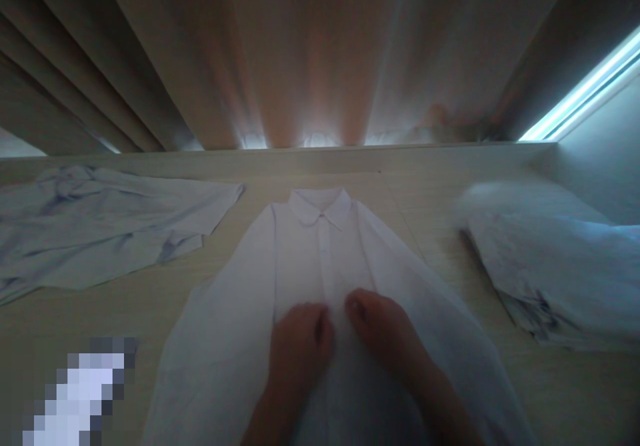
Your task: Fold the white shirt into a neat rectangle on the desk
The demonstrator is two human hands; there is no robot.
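A white long-sleeved shirt [300, 259] with a pointed collar lies front side up on the floor, its collar away from me and its sleeves spread to both sides. Low over its chest, left of the button strip, my left hand [301, 343] is closed with the fingers curled under. My right hand [383, 326] is curled as well, just right of the strip, thumb side toward the left hand. A small gap separates the two. The fingertips are hidden, so I cannot tell whether they pinch any cloth. Both hands are slightly blurred.
A crumpled light shirt [125, 219] lies on the floor at left. On the right is a stack of pale cloth, seemingly in clear plastic [555, 259]. Brown curtains [320, 66] hang behind a low ledge [320, 161]. A pixelated patch covers the lower left.
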